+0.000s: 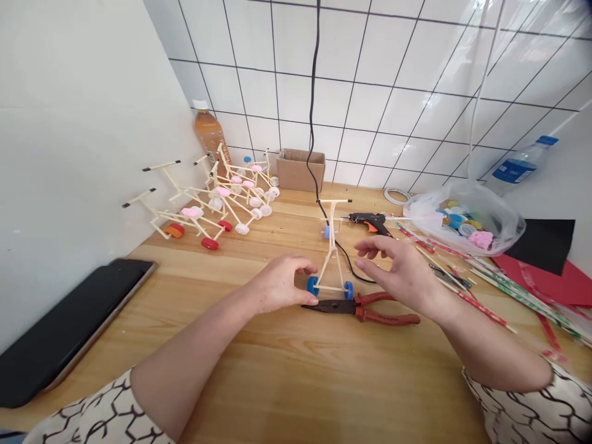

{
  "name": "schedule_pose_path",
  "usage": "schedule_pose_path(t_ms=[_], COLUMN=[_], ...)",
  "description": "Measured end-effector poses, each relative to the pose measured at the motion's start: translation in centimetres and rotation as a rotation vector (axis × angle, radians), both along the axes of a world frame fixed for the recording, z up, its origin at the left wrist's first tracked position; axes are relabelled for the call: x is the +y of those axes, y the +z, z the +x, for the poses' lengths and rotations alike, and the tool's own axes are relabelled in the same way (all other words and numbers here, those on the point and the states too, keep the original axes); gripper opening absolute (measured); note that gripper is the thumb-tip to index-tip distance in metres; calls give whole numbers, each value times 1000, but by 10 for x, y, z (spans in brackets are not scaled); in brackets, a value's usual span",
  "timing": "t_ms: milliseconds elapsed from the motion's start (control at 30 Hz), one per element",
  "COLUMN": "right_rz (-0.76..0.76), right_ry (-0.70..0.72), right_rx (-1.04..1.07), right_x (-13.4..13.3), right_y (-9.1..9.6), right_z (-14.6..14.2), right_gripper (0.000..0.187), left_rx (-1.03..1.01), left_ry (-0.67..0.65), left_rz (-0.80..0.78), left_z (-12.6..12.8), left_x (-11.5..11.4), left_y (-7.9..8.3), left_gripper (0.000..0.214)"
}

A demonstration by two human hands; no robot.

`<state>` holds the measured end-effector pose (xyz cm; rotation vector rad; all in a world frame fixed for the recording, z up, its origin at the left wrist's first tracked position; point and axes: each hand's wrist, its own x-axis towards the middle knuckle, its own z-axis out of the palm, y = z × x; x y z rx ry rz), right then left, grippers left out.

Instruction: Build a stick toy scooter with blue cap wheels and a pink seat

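Left hand [277, 285] and right hand [400, 271] well apart over the wooden counter [296, 376], neither clamped on anything. Left hand loosely curled, low, with fingertips [308, 266] just beside the near end of a stick-built toy car [330, 259]; contact with the car impossible to make out from this view. Right hand raised and open, fingers [370, 262] spread, just to the right of the car and not touching it. Between the two hands, the toy car, its long frame running away from the person, with two blue bottle-cap wheels [313, 285] at the near end. Directly below the car's near end and close in front of both hands, red-handled pliers [374, 314] lying flat, black nose pointing toward the left hand. Beyond the right hand, a black hot glue gun [367, 223] with an orange trigger, its black cord [351, 268] curving across the counter behind the right hand. Farther right of the hand, red-and-white striped sticks [485, 305] and a clear plastic bag of bottle caps [462, 219]. Well beyond the left hand, a cluster of similar stick cars [208, 206] against the wall, with a cardboard box [300, 169] behind them. Far left of the left hand, a black tablet [60, 333] lying flat.
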<state>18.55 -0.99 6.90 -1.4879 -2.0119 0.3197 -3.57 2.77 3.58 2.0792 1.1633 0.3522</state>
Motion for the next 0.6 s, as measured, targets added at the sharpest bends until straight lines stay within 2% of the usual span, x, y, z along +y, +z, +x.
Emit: schedule_pose_path(t_ms=[133, 300, 467, 600], right_rz=[-14, 0, 190, 205], right_ry=[66, 51, 123, 241], right_rx=[52, 74, -81, -214], right_x=[6, 8, 1, -5], right_y=[-8, -18, -21, -24], right_z=[-15, -20, -22, -27], right_gripper=[26, 30, 22, 15], left_rx=[-4, -10, -7, -5], left_ry=[-22, -34, -25, -30], left_rz=[51, 71, 62, 49], left_z=[2, 2, 2, 3], left_x=[-1, -1, -2, -3], left_y=[-2, -3, -4, -4], left_gripper=[42, 35, 30, 26])
